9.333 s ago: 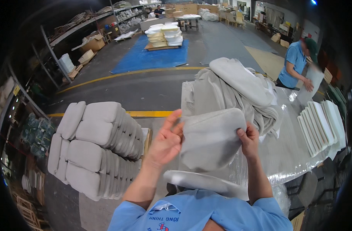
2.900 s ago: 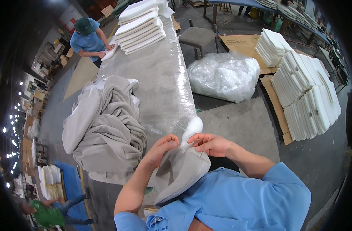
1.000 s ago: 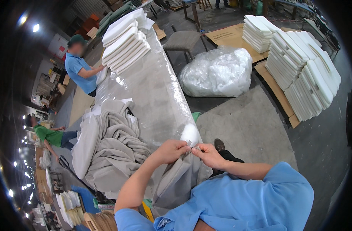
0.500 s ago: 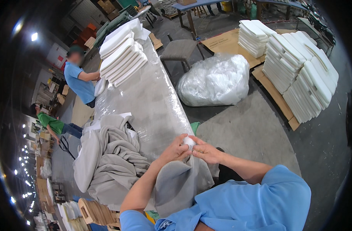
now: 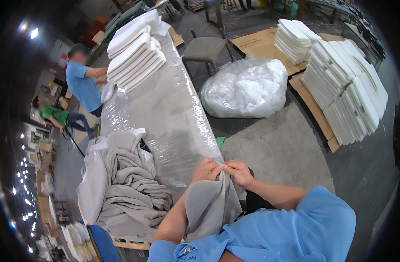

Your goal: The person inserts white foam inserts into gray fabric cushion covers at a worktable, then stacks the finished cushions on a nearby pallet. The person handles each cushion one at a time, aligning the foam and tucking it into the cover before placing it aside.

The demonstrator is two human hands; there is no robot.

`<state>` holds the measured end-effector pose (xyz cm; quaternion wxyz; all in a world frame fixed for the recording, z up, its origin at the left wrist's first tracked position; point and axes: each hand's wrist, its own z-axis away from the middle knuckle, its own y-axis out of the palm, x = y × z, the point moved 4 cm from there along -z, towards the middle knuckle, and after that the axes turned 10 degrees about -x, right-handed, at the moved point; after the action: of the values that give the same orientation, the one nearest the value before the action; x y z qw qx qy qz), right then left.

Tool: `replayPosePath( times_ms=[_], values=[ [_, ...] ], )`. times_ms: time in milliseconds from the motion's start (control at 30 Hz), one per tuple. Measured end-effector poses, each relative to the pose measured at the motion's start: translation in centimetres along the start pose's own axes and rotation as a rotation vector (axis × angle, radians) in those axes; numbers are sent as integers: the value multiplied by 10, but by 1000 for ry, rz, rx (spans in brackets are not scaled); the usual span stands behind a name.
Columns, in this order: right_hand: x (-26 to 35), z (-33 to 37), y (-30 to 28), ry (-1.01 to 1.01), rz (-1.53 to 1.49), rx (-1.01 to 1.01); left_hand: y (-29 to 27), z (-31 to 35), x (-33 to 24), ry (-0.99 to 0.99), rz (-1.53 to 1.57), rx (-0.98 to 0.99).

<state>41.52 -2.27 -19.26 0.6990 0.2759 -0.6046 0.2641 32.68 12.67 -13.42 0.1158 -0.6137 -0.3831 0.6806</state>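
Observation:
A grey fabric cover (image 5: 208,203) hangs in folds in front of me at the table's right edge. My left hand (image 5: 206,169) is closed on its upper edge, fingers curled. Close beside it, my right hand (image 5: 238,173) pinches the same edge between thumb and fingers. The fingertips of both hands nearly meet, and no white stuff shows between them. To the left of my left forearm lies a heap of more grey fabric covers (image 5: 121,187) on the plastic-wrapped table (image 5: 165,118). A small scrap of clear plastic (image 5: 177,183) rests between heap and hand.
White foam cushions (image 5: 136,56) are stacked at the table's far end, where a co-worker (image 5: 83,78) in blue stands. Right of the table are a chair (image 5: 205,50), a big clear bag of white filling (image 5: 246,89) and foam stacks (image 5: 340,83) on cardboard. Another person (image 5: 55,115) wears green.
The white wad between my fingers has gone from sight. Both hands have moved slightly down onto the fabric's edge, which is drawn up between them. The person in green has shifted.

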Motion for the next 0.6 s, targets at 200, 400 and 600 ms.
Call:
replayPosePath(
  times_ms=[200, 400, 600],
  values=[
    [-25, -13, 2, 357, -287, -52, 32, -13, 43, -254, 354, 74],
    [-18, -30, 10, 480, -285, -25, 41, -14, 58, -638, 817, 204],
    [-27, -44, 24, 588, -197, 28, 33, -9, 71, -626, 1198, 219]
  ],
)
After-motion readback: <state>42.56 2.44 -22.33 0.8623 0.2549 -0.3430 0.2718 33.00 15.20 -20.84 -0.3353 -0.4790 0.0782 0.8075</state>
